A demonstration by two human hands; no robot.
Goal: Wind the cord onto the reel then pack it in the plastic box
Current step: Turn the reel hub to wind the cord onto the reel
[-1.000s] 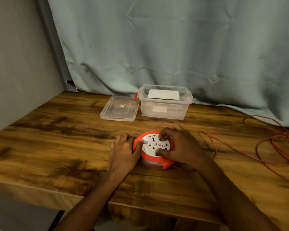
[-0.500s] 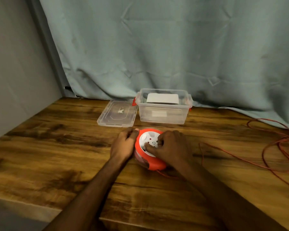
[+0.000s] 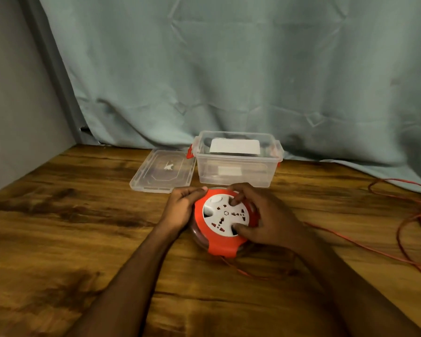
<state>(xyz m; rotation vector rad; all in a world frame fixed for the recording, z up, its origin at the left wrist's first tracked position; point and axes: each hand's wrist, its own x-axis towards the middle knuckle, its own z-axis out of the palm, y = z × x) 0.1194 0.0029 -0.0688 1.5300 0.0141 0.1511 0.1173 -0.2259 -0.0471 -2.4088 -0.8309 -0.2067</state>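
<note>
A round red reel with a white socket face sits on the wooden table, tilted a little toward me. My left hand grips its left rim. My right hand lies over its right side, fingertips pressed into the white face. A thin red cord runs from under the reel to the right and piles in loose loops at the table's right edge. Just behind the reel stands the clear plastic box, open, with a white card inside.
The box's clear lid lies flat to the left of the box. A pale blue curtain hangs behind the table and a grey wall closes the left side. The table's front edge is near my forearms.
The white socket face has turned under my right fingers. The reel has shifted slightly toward the box, and the view has tilted upward. The cord on the right lies a little differently.
</note>
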